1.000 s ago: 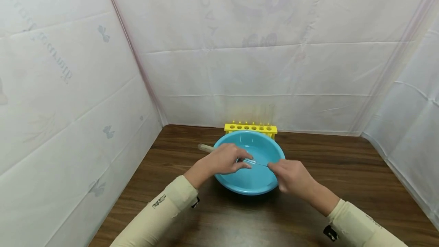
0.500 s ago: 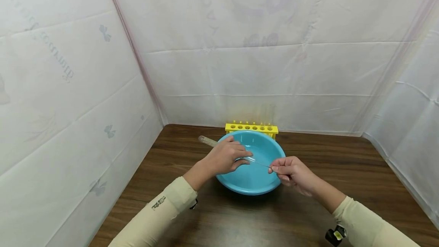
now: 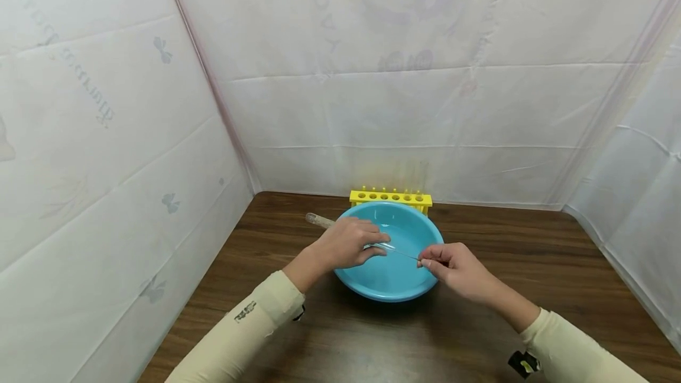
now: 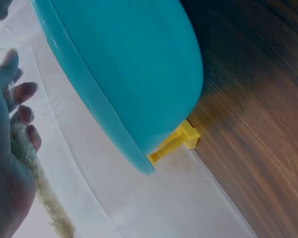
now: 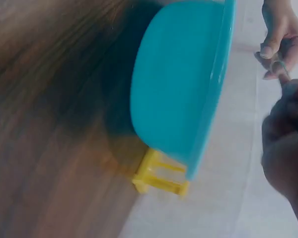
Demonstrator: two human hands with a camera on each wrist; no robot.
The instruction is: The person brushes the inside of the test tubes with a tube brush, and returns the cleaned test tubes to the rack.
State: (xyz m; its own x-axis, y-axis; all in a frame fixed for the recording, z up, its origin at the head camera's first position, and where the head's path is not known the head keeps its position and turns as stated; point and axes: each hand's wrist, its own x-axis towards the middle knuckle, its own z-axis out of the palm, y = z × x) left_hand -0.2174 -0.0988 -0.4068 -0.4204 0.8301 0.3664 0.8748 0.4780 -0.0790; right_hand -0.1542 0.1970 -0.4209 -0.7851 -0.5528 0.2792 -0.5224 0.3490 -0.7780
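Observation:
My left hand (image 3: 348, 245) grips a clear test tube (image 3: 319, 220) over the blue basin (image 3: 391, 285). The tube lies aslant, its rounded end out to the left and its mouth toward the right. Pale bristles of a test tube brush (image 4: 47, 196) fill the tube below the palm in the left wrist view. The brush's thin wire handle (image 3: 407, 255) comes out of the mouth. My right hand (image 3: 461, 272) pinches the wire's end between thumb and fingers above the basin's right rim. The left fingers hide the tube's middle.
Behind the basin stands a yellow test tube rack (image 3: 391, 197), with clear tubes upright at its right end. The dark wooden table (image 3: 532, 259) is bounded by white sheeting (image 3: 340, 111) at the back and both sides.
My right hand has turned about the wire, its thumb side coming into view, and shifted slightly right and down. The left hand and the tube have barely moved.

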